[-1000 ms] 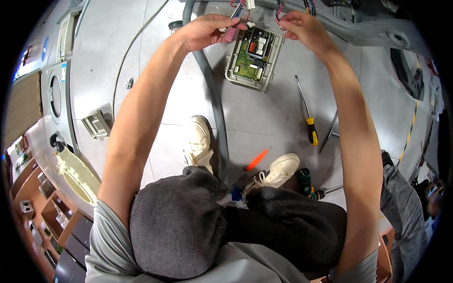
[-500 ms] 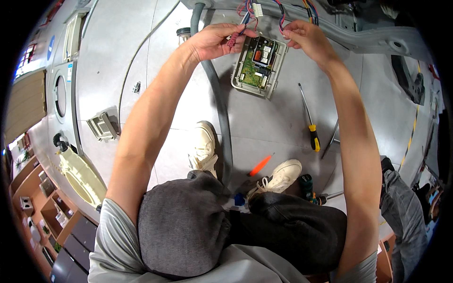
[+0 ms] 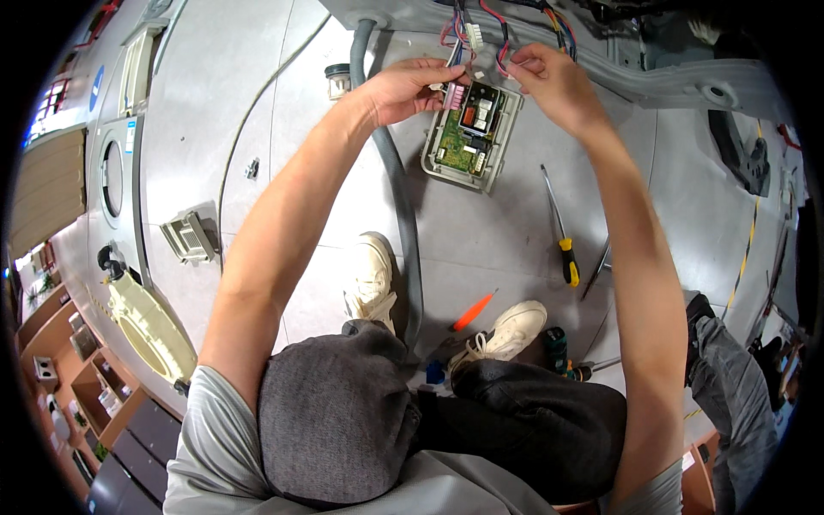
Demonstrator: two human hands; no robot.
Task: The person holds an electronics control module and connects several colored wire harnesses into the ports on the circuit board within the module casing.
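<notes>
A green circuit board (image 3: 455, 148) lies in a pale grey plastic housing (image 3: 474, 182) on the floor, with a dark-framed module at its upper right. Beside its upper left corner is my left hand (image 3: 405, 91), thumb and fingers pinched around a wire bundle (image 3: 459, 60). A pink connector (image 3: 455, 96) shows at that corner, right by my left fingertips; whether it is seated cannot be made out. My right hand (image 3: 549, 84) is closed on the end of a red and dark wire (image 3: 498, 39) above the housing's upper right; its tip is partly hidden by my fingers.
A white connector (image 3: 474, 36) hangs from wires under the grey metal frame (image 3: 669, 81). A grey hose (image 3: 399, 189) runs past my shoes. A yellow-black screwdriver (image 3: 566, 253), an orange pointed tool (image 3: 474, 311) and a green power tool (image 3: 558, 348) lie right; a small grey cover (image 3: 190, 239) lies left.
My left hand has moved right, closer to the board, and the pink piece beneath it now shows at the board's upper left corner. My right hand has shifted slightly left.
</notes>
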